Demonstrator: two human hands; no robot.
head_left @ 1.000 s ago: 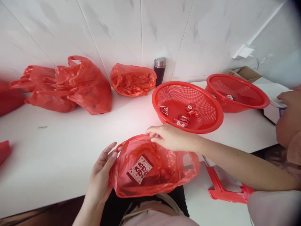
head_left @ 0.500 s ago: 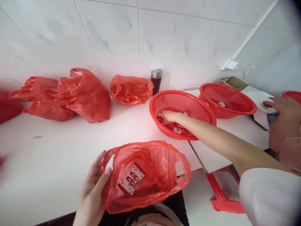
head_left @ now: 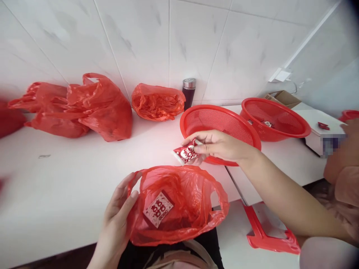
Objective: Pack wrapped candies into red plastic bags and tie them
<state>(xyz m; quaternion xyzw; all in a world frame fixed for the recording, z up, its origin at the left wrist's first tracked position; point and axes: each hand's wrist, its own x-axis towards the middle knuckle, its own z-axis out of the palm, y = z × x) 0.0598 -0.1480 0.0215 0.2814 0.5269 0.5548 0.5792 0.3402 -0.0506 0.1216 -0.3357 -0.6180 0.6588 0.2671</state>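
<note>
My left hand [head_left: 119,211] grips the left rim of an open red plastic bag [head_left: 179,205] at the table's near edge. A red-and-white packet [head_left: 157,208] lies inside the bag. My right hand [head_left: 221,145] is pinched on a small red-and-white candy packet [head_left: 185,153], held in the air just above the bag's far rim. Behind that hand stands a red mesh basket [head_left: 221,119] on the white table [head_left: 70,175].
A second red mesh basket [head_left: 276,117] with a few packets sits to the right. Several filled red bags [head_left: 84,108] and another red bag [head_left: 157,101] line the tiled wall, beside a dark flask [head_left: 189,92]. Another person's arm [head_left: 340,153] is at the right edge. A red stool [head_left: 269,235] stands below.
My right hand went from the bag's rim into the nearer basket, then came back out holding a candy packet over the bag. My left hand stayed on the bag's rim.
</note>
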